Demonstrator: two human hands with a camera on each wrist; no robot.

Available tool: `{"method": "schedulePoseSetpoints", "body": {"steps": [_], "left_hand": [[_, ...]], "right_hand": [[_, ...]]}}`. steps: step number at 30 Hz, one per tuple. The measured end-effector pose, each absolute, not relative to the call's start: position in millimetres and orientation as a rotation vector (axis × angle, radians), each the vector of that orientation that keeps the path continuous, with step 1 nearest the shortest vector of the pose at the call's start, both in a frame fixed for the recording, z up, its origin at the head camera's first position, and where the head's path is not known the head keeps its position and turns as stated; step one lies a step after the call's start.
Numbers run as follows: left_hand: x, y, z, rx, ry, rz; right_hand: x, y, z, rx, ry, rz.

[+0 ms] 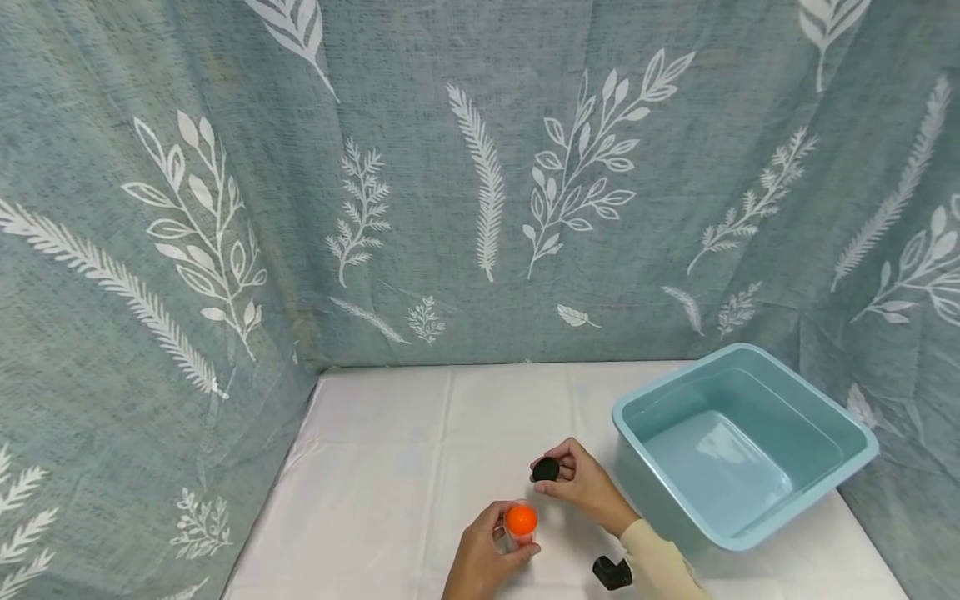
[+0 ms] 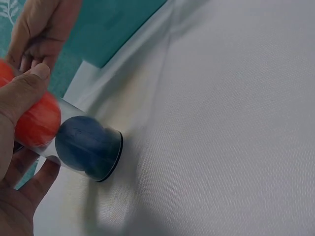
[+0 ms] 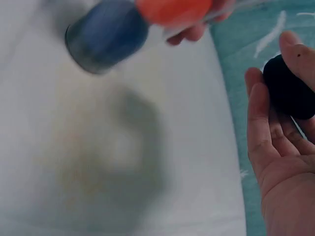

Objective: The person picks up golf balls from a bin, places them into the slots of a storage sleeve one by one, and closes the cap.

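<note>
My left hand [image 1: 482, 552] grips a clear cylindrical canister [image 2: 67, 109], thumb on one side and fingers on the other. Inside it, an orange ball [image 2: 42, 120] lies against a dark blue ball [image 2: 78, 141] near the dark-rimmed bottom end. Another orange ball [image 1: 521, 519] shows at the top in the head view. Just to the right and farther back, my right hand [image 1: 594, 493] pinches a round black lid [image 1: 546, 469] between thumb and fingers. The lid [image 3: 286, 88] is apart from the canister. No lid shows on the canister's upper end.
A light blue plastic basin [image 1: 667, 500] stands on the right of the white-covered table [image 1: 375, 467]. A small black object [image 1: 612, 573] is beside the right sleeve [image 1: 660, 562]; its kind is unclear. Leaf-patterned green-grey cloth [image 1: 420, 167] hangs behind and at both sides.
</note>
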State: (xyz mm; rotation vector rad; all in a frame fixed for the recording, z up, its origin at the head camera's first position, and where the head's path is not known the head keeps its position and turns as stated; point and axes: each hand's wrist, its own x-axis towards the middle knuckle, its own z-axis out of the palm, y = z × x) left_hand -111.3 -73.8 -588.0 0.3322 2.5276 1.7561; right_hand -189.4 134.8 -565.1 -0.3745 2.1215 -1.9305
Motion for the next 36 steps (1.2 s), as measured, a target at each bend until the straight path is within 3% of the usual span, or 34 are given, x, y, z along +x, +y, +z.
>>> {"method": "schedulePoseSetpoints", "body": {"steps": [7, 21, 36], "left_hand": [[-114.0, -74.9, -584.9, 0.297, 2.510, 1.779], [-112.3, -77.2, -586.4, 0.327, 2.480, 1.813], [-112.4, -74.2, -592.7, 0.432, 2.472, 1.826]], "right_hand": [[-180.4, 133.7, -548.5, -0.399, 2.129, -1.976], [-149.2, 114.5, -521.0, -1.022, 2.483, -1.619], [-136.3, 115.3, -534.9, -1.239, 2.628, -1.517]]}}
